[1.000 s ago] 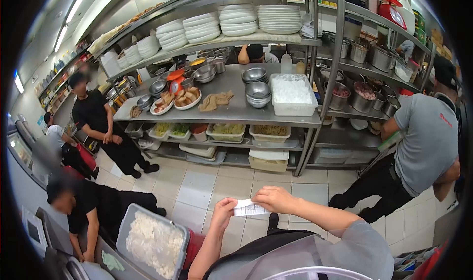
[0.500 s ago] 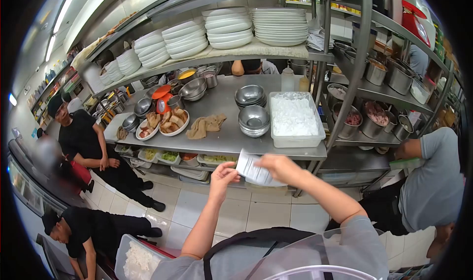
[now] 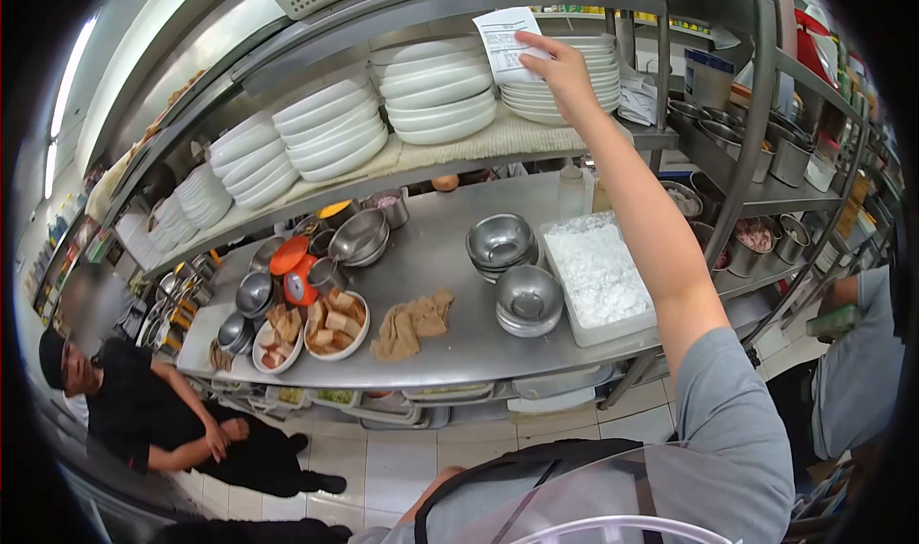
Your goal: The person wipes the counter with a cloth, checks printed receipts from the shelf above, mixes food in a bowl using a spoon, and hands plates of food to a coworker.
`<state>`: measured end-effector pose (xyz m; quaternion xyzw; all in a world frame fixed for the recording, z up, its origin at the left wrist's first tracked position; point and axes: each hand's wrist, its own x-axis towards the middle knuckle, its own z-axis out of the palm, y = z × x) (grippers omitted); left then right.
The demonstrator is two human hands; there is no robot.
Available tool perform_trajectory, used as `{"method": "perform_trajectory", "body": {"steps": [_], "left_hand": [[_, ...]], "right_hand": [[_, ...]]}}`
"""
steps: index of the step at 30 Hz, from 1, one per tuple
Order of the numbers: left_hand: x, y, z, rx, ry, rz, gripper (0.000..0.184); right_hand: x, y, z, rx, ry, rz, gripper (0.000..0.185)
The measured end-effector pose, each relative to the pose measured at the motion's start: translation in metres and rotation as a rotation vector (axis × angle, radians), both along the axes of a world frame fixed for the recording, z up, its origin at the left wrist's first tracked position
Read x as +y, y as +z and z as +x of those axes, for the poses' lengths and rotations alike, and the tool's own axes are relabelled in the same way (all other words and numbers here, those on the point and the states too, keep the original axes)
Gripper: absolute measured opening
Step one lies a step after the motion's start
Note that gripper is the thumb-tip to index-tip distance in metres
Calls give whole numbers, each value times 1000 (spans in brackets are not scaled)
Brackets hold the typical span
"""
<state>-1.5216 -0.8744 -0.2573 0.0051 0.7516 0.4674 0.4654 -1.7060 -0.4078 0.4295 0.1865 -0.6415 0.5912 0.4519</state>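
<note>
My right hand point(image 3: 560, 70) is raised at the upper shelf and pinches a printed paper slip point(image 3: 505, 42) at its right edge. The slip hangs in front of the metal rail, near the top of the white plate stacks point(image 3: 436, 89). Of my left arm only a small bit of skin shows low in the view, beside the dark apron; the left hand itself is out of sight. Below the raised arm, a white tub of white powder or ice point(image 3: 598, 271) stands on the steel counter point(image 3: 436, 247), beside stacked metal bowls point(image 3: 529, 295).
On the counter are a brown cloth point(image 3: 414, 326), two dishes of food point(image 3: 335, 324) and an orange scale point(image 3: 295, 268). A person in black point(image 3: 182, 410) stands at left, another in grey point(image 3: 852, 372) at right. Pots fill the right shelves point(image 3: 790, 156).
The right hand has risen from in front of my body to the upper shelf, taking the slip along. The left hand has let go of it and dropped from view. The camera is nearer the counter.
</note>
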Motion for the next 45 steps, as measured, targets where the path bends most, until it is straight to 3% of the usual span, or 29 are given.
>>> {"method": "perform_trajectory", "body": {"steps": [4,8,9,12,15,19,23,30,36,40,42,45], "left_hand": [[-44,-9,-51,-81,159,-220,23],[-56,-15,-107,-121,294,-234,23],[-56,-19,-120,-91,262,-194,26],[-40,-20,-144,-18,142,-248,27],[-20,-33,-154,-16,-38,-276,24],[11,-50,-164,85,-362,-334,24],[50,-45,-177,186,-567,-338,25],[152,-18,-186,433,-931,-340,26],[272,-21,-111,637,-1370,-248,27],[346,-25,3,614,-1564,-174,29],[388,28,88,461,-1591,-264,31],[443,24,179,571,-1783,-4,30]], "right_hand": [[1,34,-68,-25,-30,-128,35],[-2,68,-81,16,-105,-121,36],[0,69,-84,150,-210,-39,36],[10,58,-73,69,-358,24,35],[17,18,-44,-118,-462,97,34],[20,-54,31,-93,-564,273,32],[30,-141,136,-294,-521,234,29],[6,-278,362,-691,-797,-130,22],[-78,-352,559,-890,-1182,-308,19],[-127,-378,671,-964,-1428,-429,19],[-142,-391,712,-965,-1530,-479,18],[-162,-399,759,-970,-1649,-547,18]]}}
